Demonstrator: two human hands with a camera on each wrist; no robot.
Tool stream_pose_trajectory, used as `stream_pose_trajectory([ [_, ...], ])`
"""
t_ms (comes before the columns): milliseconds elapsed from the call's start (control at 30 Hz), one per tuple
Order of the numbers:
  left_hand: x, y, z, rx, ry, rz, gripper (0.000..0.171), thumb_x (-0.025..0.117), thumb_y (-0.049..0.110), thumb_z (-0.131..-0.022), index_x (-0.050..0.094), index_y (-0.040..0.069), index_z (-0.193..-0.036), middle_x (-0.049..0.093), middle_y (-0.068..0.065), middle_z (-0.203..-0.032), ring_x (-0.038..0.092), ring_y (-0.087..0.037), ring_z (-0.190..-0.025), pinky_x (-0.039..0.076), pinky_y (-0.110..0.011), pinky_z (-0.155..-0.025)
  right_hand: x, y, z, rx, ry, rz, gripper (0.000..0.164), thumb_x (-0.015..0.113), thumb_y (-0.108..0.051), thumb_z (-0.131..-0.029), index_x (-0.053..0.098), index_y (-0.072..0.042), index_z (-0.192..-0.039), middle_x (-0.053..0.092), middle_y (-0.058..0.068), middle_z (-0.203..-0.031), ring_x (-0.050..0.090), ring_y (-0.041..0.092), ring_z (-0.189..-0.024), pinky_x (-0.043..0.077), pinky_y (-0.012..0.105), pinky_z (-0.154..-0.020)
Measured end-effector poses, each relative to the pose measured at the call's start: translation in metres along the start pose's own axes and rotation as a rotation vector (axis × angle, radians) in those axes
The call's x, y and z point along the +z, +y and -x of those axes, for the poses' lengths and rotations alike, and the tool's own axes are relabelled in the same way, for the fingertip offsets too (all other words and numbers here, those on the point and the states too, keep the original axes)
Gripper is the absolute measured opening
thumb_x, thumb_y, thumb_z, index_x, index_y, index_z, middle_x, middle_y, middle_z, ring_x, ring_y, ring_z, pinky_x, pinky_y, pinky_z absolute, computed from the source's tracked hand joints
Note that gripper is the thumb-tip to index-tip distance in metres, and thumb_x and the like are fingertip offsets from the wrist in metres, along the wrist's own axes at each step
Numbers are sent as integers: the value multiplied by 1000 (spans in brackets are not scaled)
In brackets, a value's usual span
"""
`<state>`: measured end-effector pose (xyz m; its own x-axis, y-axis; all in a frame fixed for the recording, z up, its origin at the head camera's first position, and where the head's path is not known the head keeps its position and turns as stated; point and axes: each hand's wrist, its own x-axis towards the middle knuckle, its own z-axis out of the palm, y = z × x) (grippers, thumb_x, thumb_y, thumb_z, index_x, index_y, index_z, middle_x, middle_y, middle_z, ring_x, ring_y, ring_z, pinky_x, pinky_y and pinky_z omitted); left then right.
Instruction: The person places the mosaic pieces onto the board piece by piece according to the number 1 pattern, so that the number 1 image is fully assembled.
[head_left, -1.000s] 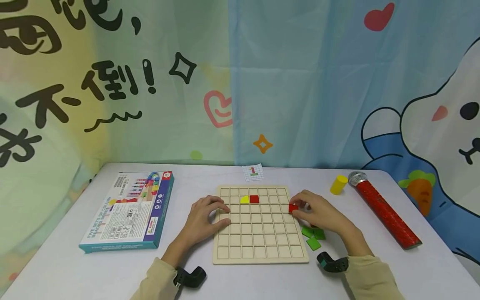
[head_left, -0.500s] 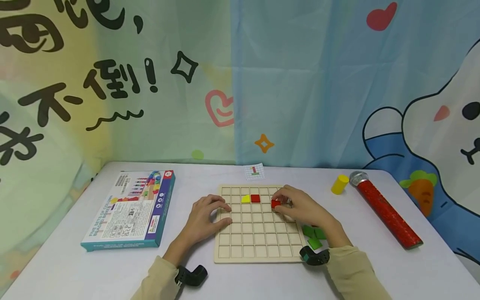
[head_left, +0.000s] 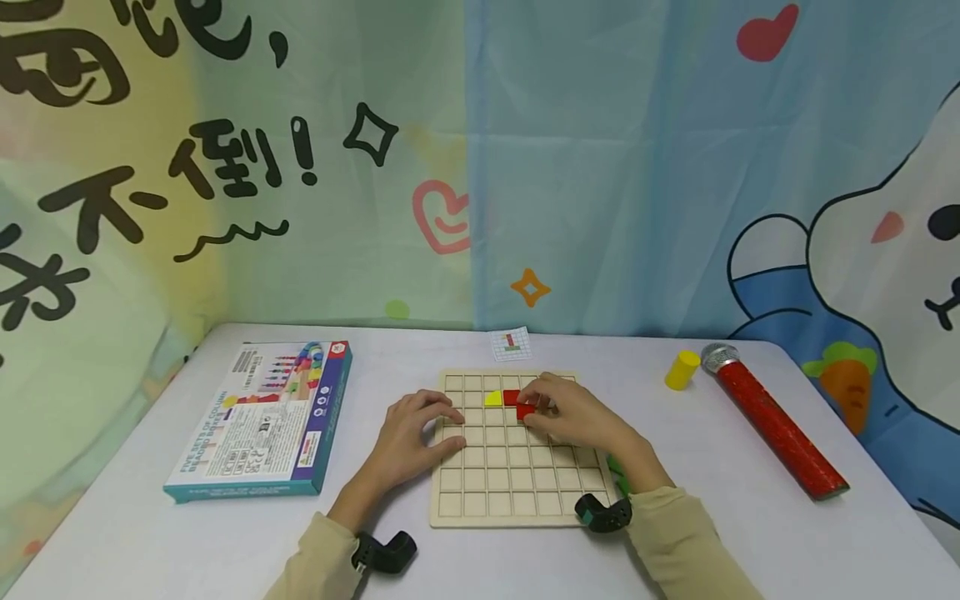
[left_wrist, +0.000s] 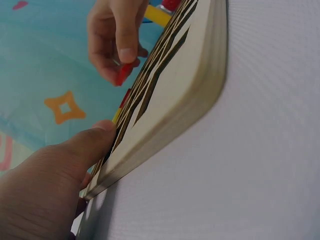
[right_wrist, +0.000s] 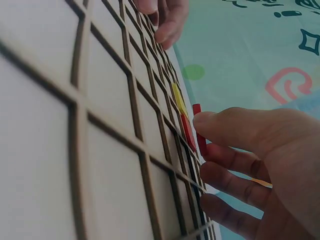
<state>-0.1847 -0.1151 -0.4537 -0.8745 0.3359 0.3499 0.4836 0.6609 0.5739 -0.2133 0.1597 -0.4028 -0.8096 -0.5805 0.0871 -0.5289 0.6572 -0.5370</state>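
My right hand pinches a small red square tile between thumb and index finger, over the upper middle of a wooden grid board. In the right wrist view the held tile stands on edge, close over the grid, its other fingers spread behind. Another red tile lies in a square in the second row, beside a yellow piece with a cut corner. My left hand rests on the board's left edge, fingers relaxed; its thumb lies on the rim in the left wrist view.
Green tiles, mostly hidden by the right forearm, lie at the board's right side. A pattern card lies behind the board. A boxed set lies left; a yellow cylinder and a red glittery microphone lie right.
The right hand has carried the red tile leftward from the board's right edge to just below the placed red tile. The left hand has stayed on the board's left edge.
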Motion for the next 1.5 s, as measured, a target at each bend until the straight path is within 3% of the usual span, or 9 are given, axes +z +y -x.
stream_pose_trajectory([
  [467,3,1,2,-8,-4,6,24,75,38,-78,68,28,-99,59,0,-118,50,-25,-116,29,-54,-103,13,-3,-6,12,-2,50,21,67,-19,-86,64,-13,-106,57,-2,-95,53,11,-80,44,25,-71],
  [1067,4,1,2,-12,-5,6,24,75,37,-78,68,28,-99,59,0,-119,50,-25,-117,29,-53,-104,13,-4,-6,-16,-4,35,16,66,-18,-88,67,-16,-103,57,-4,-96,50,9,-77,43,23,-69],
  [1500,1,0,1,2,8,-2,25,75,37,-78,68,27,-99,59,-1,-118,51,-25,-115,30,-53,-102,6,0,3,-41,38,12,14,62,-15,-91,65,-13,-104,59,-2,-100,56,9,-87,48,25,-73],
])
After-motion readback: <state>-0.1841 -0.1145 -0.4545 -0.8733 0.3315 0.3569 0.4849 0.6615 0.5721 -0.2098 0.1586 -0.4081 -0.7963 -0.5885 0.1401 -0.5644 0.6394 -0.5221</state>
